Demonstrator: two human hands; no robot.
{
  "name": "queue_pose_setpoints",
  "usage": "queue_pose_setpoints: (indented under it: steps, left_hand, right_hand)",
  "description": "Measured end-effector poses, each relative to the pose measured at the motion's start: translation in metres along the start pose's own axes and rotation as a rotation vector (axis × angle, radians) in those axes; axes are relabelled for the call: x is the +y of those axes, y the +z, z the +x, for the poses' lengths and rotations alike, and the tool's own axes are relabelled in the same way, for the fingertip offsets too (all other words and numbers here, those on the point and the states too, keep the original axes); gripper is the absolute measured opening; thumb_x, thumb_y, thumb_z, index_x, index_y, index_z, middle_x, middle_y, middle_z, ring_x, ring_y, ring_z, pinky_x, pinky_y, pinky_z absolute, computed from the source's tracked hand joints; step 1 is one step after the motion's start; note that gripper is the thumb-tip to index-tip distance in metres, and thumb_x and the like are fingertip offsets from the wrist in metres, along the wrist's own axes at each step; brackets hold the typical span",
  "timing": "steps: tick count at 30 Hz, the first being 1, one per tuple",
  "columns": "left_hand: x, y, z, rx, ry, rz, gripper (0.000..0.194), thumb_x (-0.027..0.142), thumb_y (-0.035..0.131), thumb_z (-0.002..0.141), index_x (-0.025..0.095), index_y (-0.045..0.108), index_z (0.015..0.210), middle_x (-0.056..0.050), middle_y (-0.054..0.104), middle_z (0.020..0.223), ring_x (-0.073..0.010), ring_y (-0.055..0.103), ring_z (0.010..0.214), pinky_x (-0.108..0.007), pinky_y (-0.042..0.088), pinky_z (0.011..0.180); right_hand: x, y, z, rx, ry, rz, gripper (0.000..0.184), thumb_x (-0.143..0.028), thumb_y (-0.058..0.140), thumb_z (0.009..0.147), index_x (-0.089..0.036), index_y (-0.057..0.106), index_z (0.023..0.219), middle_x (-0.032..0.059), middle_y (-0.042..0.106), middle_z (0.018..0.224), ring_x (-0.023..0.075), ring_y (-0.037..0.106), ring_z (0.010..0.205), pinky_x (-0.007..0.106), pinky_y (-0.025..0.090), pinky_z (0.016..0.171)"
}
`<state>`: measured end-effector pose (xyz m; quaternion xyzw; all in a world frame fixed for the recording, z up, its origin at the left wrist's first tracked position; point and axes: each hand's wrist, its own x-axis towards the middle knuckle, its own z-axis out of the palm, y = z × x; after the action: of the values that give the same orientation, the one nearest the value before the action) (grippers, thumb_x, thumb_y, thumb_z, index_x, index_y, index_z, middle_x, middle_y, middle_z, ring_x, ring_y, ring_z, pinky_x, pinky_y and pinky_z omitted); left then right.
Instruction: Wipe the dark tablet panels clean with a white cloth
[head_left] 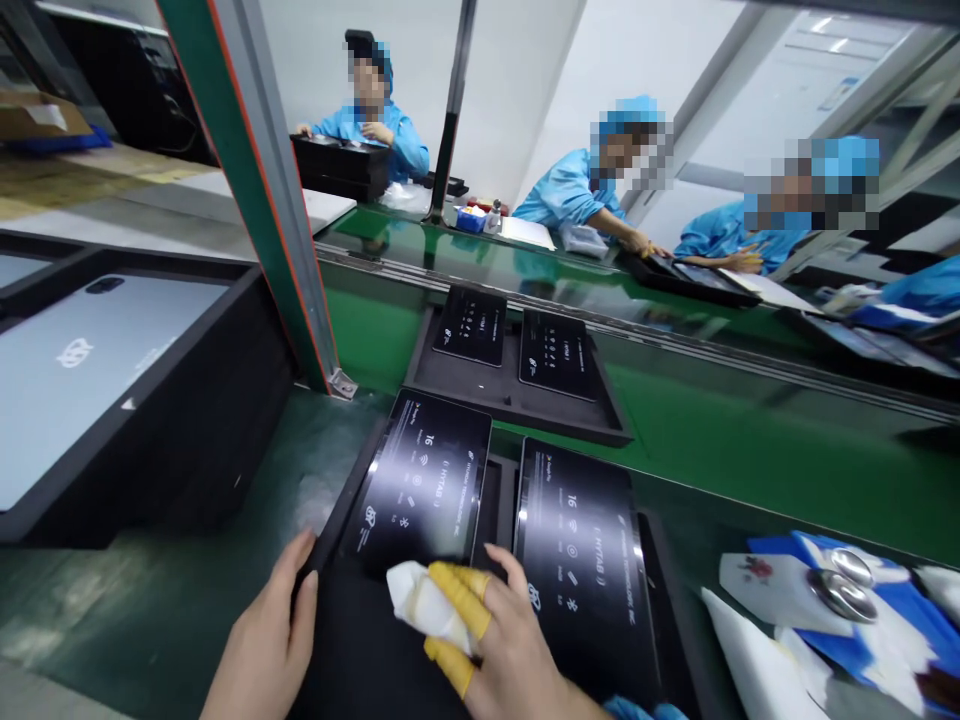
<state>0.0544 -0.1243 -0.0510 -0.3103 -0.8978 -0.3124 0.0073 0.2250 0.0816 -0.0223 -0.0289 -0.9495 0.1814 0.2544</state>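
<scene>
My left hand [271, 632] has its thumb and fingers closed on the left edge of a dark flat panel [367, 645]. The panel's kind is hard to tell; its lower part runs out of view. Over it, my right hand [501, 630], with yellow finger cots, pinches a folded white cloth [424, 603]. Just beyond lie two tablets with lit labels, the left tablet [427, 475] and the right tablet [581, 540], in a black tray [675, 615]. The right hand partly covers the near edge of the right tablet.
Behind stands another black tray [480, 388] with two tablets. A deep black box [225, 410] holding a silver-backed tablet is at left, beside a green post [247, 180]. White cloths [757, 650] and metal domes [841, 592] lie right. Several co-workers in blue sit across the green bench [720, 430].
</scene>
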Motion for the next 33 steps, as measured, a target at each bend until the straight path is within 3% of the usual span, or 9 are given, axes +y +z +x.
queue_pose_setpoints:
  steps: [3, 6, 8, 11, 15, 22, 29, 31, 33]
  left_hand:
    - [-0.003, -0.001, -0.012, 0.031, -0.022, 0.03, 0.042, 0.043, 0.033, 0.098, 0.024, 0.047, 0.133, -0.002, 0.067, 0.124, -0.017, 0.065, 0.11, -0.027, 0.06, 0.083]
    - [-0.004, 0.002, -0.016, 0.059, -0.053, 0.012, 0.04, 0.042, 0.032, 0.097, 0.024, 0.051, 0.128, -0.003, 0.067, 0.124, -0.0188, 0.066, 0.109, -0.03, 0.059, 0.085]
    - [-0.005, 0.004, -0.015, 0.068, -0.066, -0.01, 0.039, 0.042, 0.032, 0.097, 0.025, 0.052, 0.126, -0.002, 0.069, 0.121, -0.0181, 0.067, 0.107, -0.029, 0.059, 0.085]
    - [-0.009, 0.006, -0.015, 0.074, -0.082, -0.049, 0.036, 0.04, 0.032, 0.097, 0.025, 0.05, 0.124, -0.001, 0.07, 0.118, -0.0156, 0.067, 0.106, -0.028, 0.058, 0.088]
    - [-0.018, 0.008, -0.018, 0.056, -0.099, -0.094, 0.035, 0.037, 0.032, 0.097, 0.026, 0.049, 0.125, -0.001, 0.069, 0.12, -0.0145, 0.066, 0.108, -0.028, 0.057, 0.091]
    - [-0.02, 0.01, -0.021, 0.078, -0.1, -0.159, 0.031, 0.036, 0.034, 0.098, 0.029, 0.046, 0.125, 0.002, 0.071, 0.116, -0.0113, 0.067, 0.104, -0.025, 0.057, 0.09]
    - [-0.025, 0.009, -0.021, 0.04, -0.127, -0.167, 0.031, 0.041, 0.035, 0.096, 0.031, 0.048, 0.122, 0.003, 0.071, 0.115, -0.0151, 0.068, 0.104, -0.03, 0.06, 0.087]
    - [-0.03, 0.013, -0.023, 0.025, -0.168, -0.172, 0.031, 0.046, 0.036, 0.094, 0.035, 0.05, 0.121, 0.004, 0.07, 0.116, -0.0199, 0.067, 0.106, -0.038, 0.061, 0.087]
    - [-0.037, 0.02, -0.025, 0.037, -0.229, -0.172, 0.033, 0.051, 0.039, 0.093, 0.04, 0.05, 0.122, 0.004, 0.069, 0.12, -0.0246, 0.067, 0.107, -0.046, 0.059, 0.093]
  right_hand:
    - [0.013, 0.005, 0.044, -0.017, 0.092, -0.038, 0.052, -0.027, 0.062, 0.088, -0.021, 0.049, 0.138, 0.0113, 0.07, 0.111, 0.0266, 0.066, 0.098, 0.058, 0.03, 0.107]
    - [0.019, 0.026, 0.088, -0.088, 0.165, -0.131, 0.05, -0.031, 0.064, 0.088, -0.017, 0.054, 0.135, 0.0131, 0.069, 0.111, 0.0262, 0.064, 0.098, 0.054, 0.029, 0.107]
    - [0.01, 0.043, 0.099, -0.146, 0.143, -0.193, 0.049, -0.03, 0.064, 0.087, -0.013, 0.056, 0.133, 0.0149, 0.069, 0.109, 0.0267, 0.063, 0.095, 0.054, 0.031, 0.105]
    - [-0.019, 0.061, 0.083, -0.199, -0.06, -0.234, 0.047, -0.026, 0.06, 0.085, -0.011, 0.059, 0.13, 0.0159, 0.069, 0.105, 0.0283, 0.061, 0.092, 0.054, 0.03, 0.104]
    - [-0.042, 0.062, 0.049, -0.244, -0.244, -0.139, 0.048, -0.031, 0.06, 0.082, -0.016, 0.06, 0.128, 0.0101, 0.07, 0.094, 0.0266, 0.059, 0.083, 0.054, 0.028, 0.105]
    - [-0.009, 0.049, 0.091, -0.152, -0.006, -0.121, 0.05, -0.026, 0.058, 0.088, -0.014, 0.052, 0.136, 0.0145, 0.067, 0.112, 0.0266, 0.061, 0.099, 0.055, 0.025, 0.104]
    - [-0.028, 0.059, 0.05, -0.272, -0.211, -0.07, 0.059, -0.036, 0.061, 0.085, -0.017, 0.049, 0.139, 0.0109, 0.068, 0.11, 0.0255, 0.061, 0.089, 0.054, 0.023, 0.107]
    - [-0.008, 0.047, 0.058, -0.239, -0.154, -0.049, 0.056, -0.04, 0.06, 0.088, -0.02, 0.048, 0.14, 0.0086, 0.068, 0.113, 0.0238, 0.061, 0.095, 0.051, 0.023, 0.107]
    - [0.029, 0.026, 0.084, -0.183, 0.029, -0.126, 0.051, -0.039, 0.061, 0.09, -0.02, 0.051, 0.137, 0.0089, 0.067, 0.118, 0.0245, 0.059, 0.108, 0.048, 0.025, 0.106]
